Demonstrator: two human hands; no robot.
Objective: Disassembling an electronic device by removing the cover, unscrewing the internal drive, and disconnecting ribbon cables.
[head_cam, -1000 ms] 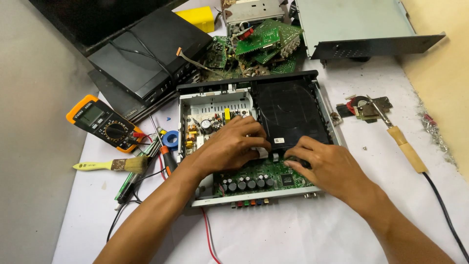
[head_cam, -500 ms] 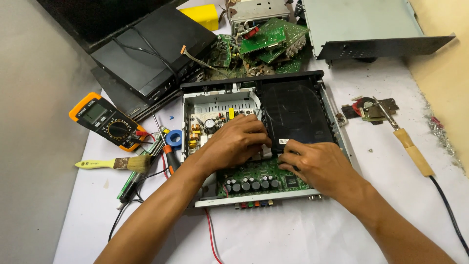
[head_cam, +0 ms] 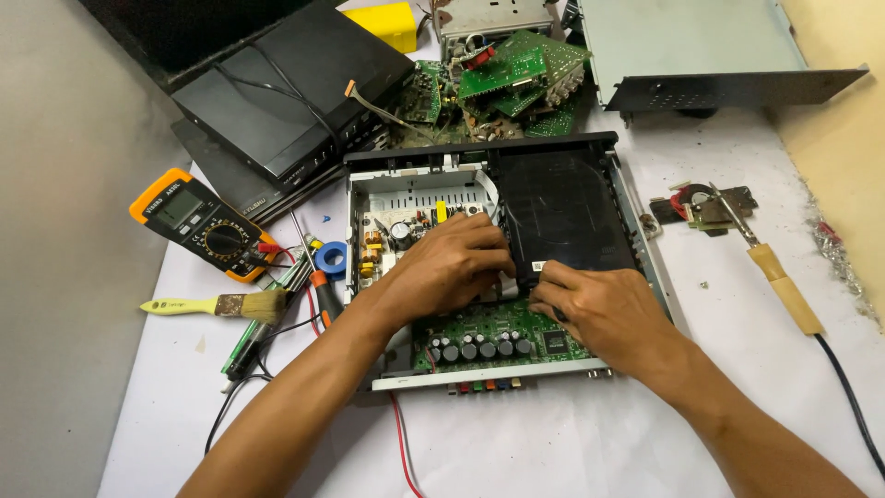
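Standing by the bench, I saw both hands down inside the opened player (head_cam: 498, 277), its lid off so the boards lay bare. The left hand (head_cam: 447, 272) curled over the near edge of the black disc drive (head_cam: 562, 212), fingers bent, though whether it gripped anything I could not tell. The right hand (head_cam: 590, 309) pinched at that same edge, its fingertips hidden. The multimeter (head_cam: 205, 224), brush (head_cam: 217, 304) and soldering iron (head_cam: 779, 281) lay on either side, leaving free cloth only nearest the person.
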